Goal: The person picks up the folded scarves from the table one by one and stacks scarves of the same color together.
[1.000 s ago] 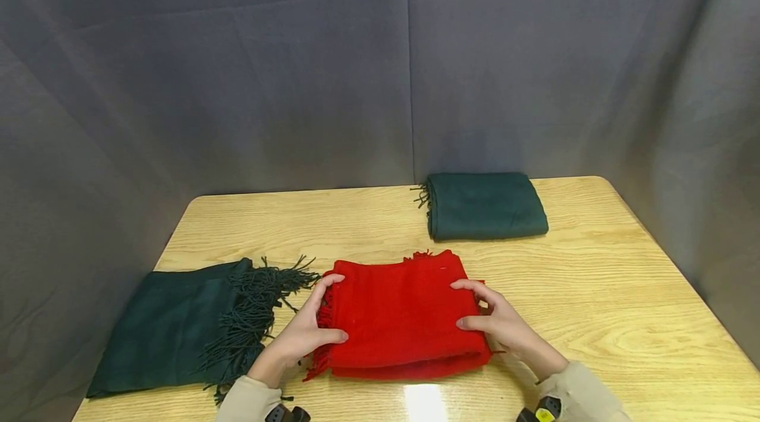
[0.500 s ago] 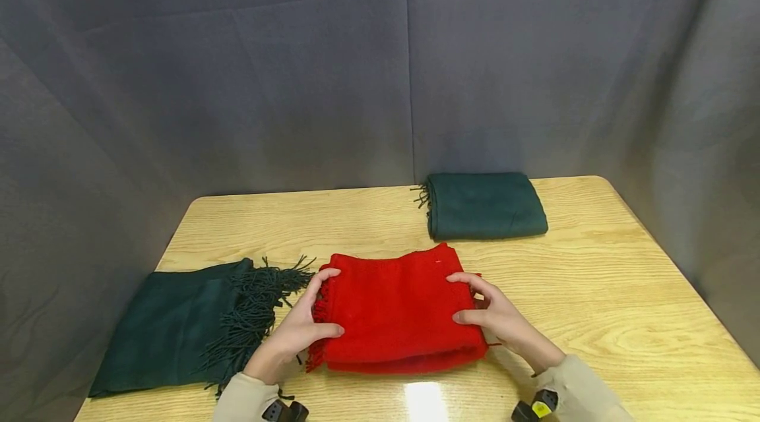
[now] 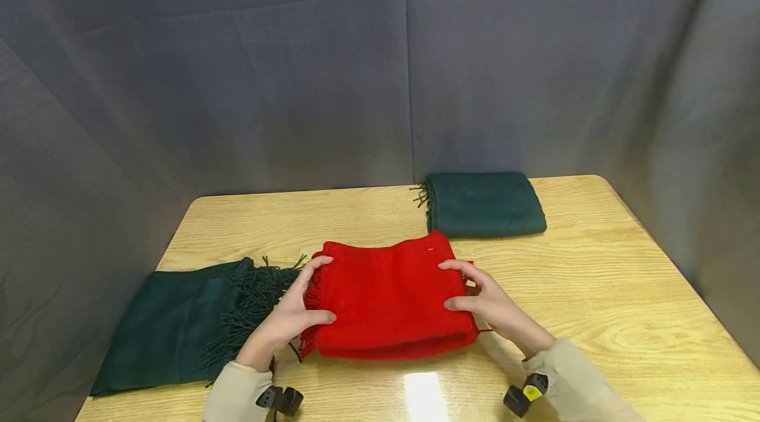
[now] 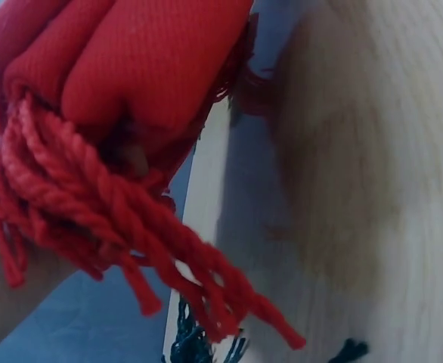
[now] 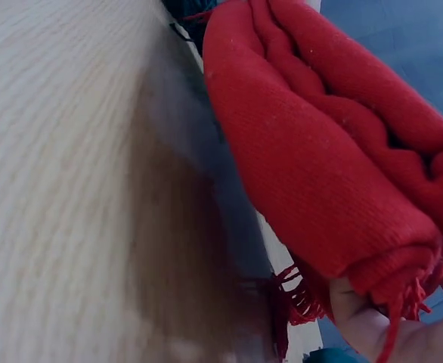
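Note:
A folded red scarf (image 3: 386,297) with twisted fringes hangs just above the wooden table, its shadow showing beneath it in both wrist views. My left hand (image 3: 297,310) grips its left end, thumb on top and fingers reaching round the far side. At the opposite end, my right hand (image 3: 487,297) holds it the same way. Stacked folds of the red scarf (image 5: 320,136) show in the right wrist view, with right-hand fingers underneath. Red tassels (image 4: 131,204) dangle over the left hand in the left wrist view, hiding much of it.
Left on the table (image 3: 623,290) lies a dark green folded scarf (image 3: 172,323), its long fringe spread toward the left forearm. Another folded green scarf (image 3: 487,204) sits at the back, right of centre. Grey curtains (image 3: 297,79) stand behind and at both sides.
Both hands have moved the red scarf away from the near edge, slightly to the left and up off the table. The green scarves have stayed put.

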### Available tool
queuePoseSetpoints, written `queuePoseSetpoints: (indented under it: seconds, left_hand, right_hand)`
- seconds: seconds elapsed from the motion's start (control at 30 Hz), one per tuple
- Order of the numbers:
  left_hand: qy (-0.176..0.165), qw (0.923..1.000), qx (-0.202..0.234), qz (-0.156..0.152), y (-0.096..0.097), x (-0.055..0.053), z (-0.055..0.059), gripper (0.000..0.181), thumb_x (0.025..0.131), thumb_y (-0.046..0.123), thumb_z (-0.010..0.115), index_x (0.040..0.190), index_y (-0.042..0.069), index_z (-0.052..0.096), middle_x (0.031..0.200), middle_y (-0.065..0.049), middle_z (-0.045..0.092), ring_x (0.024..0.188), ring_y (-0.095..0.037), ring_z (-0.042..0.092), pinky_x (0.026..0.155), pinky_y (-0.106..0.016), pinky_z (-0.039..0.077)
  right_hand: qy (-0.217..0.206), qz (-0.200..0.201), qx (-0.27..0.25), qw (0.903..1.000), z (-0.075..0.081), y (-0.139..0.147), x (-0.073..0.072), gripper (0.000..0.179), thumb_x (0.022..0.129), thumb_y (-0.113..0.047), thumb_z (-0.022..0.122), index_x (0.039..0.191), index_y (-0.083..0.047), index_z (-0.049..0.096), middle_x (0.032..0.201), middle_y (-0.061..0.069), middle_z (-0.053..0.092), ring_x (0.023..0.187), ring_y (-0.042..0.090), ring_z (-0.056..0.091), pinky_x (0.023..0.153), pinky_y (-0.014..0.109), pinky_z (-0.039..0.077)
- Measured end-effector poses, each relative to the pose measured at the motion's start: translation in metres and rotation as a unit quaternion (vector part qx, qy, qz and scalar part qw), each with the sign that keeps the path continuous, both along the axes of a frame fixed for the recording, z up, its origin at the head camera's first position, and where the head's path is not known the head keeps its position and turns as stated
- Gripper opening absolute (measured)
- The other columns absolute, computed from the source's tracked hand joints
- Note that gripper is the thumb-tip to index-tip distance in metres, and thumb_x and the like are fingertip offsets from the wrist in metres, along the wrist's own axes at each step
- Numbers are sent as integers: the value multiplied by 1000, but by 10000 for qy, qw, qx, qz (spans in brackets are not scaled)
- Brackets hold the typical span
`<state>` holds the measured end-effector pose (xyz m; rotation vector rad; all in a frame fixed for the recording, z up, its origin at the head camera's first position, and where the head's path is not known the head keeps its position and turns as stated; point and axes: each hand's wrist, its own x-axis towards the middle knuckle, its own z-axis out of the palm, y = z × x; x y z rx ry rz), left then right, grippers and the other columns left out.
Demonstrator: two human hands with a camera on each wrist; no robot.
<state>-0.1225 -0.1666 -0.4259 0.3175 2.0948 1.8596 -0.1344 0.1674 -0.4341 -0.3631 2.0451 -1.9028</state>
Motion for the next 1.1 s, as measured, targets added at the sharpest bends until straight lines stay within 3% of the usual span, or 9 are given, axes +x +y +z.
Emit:
queuePoseSetpoints:
  seconds: [0.5,1.1]
  left_hand:
    - [402,9989,-227,81,-11,-15,11,80,71,-13,59,137,20,28,131,-12,31,105,-34,38,79,-39,43]
    - [588,9976,-114,354,-18,-30,11,80,70,-16,56,137,18,29,133,-11,27,111,-31,31,76,-35,46]
  right_hand:
    - [75,-71,-226,9997,5,-14,-14,53,76,2,62,126,-5,45,113,13,45,85,26,54,71,36,51]
    - [322,-76,-101,9994,11,-27,-36,51,76,3,62,125,-4,47,119,15,42,92,27,49,70,32,49]
